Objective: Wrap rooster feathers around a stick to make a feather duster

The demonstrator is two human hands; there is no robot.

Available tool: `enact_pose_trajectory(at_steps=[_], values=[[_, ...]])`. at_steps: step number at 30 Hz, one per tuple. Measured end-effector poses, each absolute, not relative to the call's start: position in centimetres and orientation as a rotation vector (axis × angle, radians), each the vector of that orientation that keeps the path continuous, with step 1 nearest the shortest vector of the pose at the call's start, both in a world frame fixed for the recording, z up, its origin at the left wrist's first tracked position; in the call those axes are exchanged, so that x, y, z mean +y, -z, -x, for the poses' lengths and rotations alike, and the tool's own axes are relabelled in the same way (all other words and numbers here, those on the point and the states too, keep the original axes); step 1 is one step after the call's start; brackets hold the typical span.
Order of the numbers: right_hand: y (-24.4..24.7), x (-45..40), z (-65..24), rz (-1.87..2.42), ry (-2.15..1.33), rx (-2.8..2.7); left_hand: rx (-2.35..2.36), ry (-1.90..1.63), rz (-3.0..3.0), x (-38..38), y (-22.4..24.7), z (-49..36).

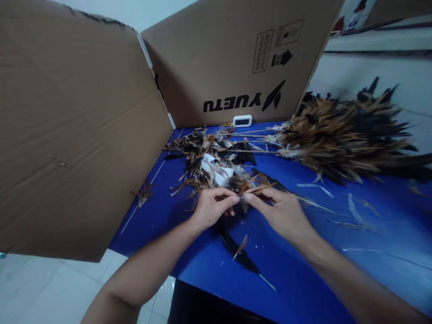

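My left hand point(212, 208) and my right hand point(281, 213) meet over the blue table, thumbs and forefingers pinched nearly tip to tip. A brown feather point(259, 188) runs along my right forefinger, its near end at the pinch. What the left fingertips grip is too small to make out. Just beyond them lies a heap of loose brown and black feathers point(202, 146) with a crumpled white piece point(218, 171) on it. Below the hands rests a long black feather point(241, 256), its bare quill pointing toward the lower right.
Feather dusters point(340, 130) lie at the right, thin sticks pointing left. Cardboard panels point(67, 121) wall the left and back. A small white digital display point(242, 120) sits against the back panel. Loose feathers and white strips point(315, 186) are scattered over the blue tabletop point(290, 279).
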State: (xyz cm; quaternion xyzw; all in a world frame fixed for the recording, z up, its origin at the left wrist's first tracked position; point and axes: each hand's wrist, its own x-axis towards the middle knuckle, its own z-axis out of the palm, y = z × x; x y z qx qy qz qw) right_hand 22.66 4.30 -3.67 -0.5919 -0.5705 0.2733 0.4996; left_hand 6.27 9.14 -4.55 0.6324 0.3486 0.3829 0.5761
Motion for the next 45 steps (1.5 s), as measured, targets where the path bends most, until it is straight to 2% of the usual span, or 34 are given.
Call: enact_pose_trajectory(at_steps=[16, 21, 25, 29, 40, 45], values=[[3.8, 4.2, -22.5, 1.443, -0.712, -1.415, 0.843, -0.886, -1.559, 9.1, 4.2, -6.4], [2.8, 3.8, -23.6, 1.463, -0.681, -1.786, 0.883, -0.985, -1.482, 9.6, 3.7, -6.2], [2.2, 2.8, -23.9, 1.253, -0.747, -2.261, 0.873, -1.055, -1.408, 9.9, 3.3, -6.0], [2.2, 2.2, -23.5, 1.227, -0.733, -2.439, 0.839, -1.064, -1.381, 10.0, 3.4, -5.9], [3.0, 2.0, -23.2, 1.201, -0.612, -2.491, 0.828, -1.030, -1.407, 10.0, 3.4, -5.9], [2.4, 2.3, -23.6, 1.254, -0.758, -2.359, 0.826, -1.003, -1.440, 9.8, 3.3, -5.9]])
